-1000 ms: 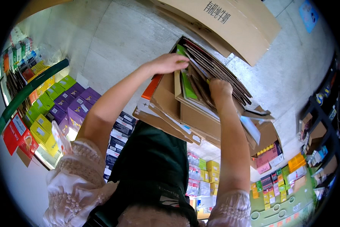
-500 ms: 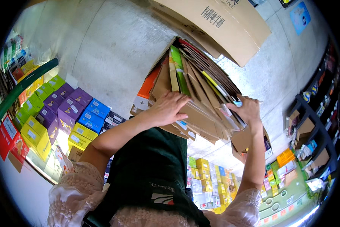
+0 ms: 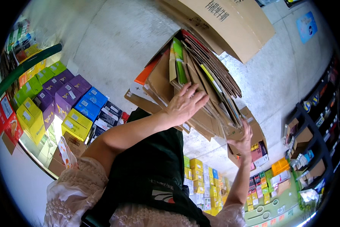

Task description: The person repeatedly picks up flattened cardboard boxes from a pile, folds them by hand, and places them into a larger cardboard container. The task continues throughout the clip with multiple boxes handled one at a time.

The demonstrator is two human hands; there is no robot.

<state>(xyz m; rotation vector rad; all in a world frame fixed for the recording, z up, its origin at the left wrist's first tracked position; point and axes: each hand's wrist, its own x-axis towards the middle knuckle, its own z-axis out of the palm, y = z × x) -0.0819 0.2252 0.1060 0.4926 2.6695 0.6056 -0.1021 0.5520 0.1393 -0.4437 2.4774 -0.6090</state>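
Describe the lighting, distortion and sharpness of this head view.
Head view: even daylight, no harsh glare; fisheye bends the green rail and dark shelving toward the black rim; the left hand and the stack of flattened brown cardboard sheets are sharp; the right hand sits in shade.

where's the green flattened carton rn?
Head view, upper centre: the green flattened carton stands in the cardboard stack, just above the left hand.

— Where does the view sit?
— On the person's head, looking steeply down past the chest at the floor [image 3: 113, 41].
— How near?
— Very close: the arms rise from the lower edge, and the flattened cartons [image 3: 200, 79] fill the middle.
— Any bending?
— Yes, a fisheye; the shelves [image 3: 314, 132] curve along the right rim, inside a black round border.
— A second view?
— Only this one.
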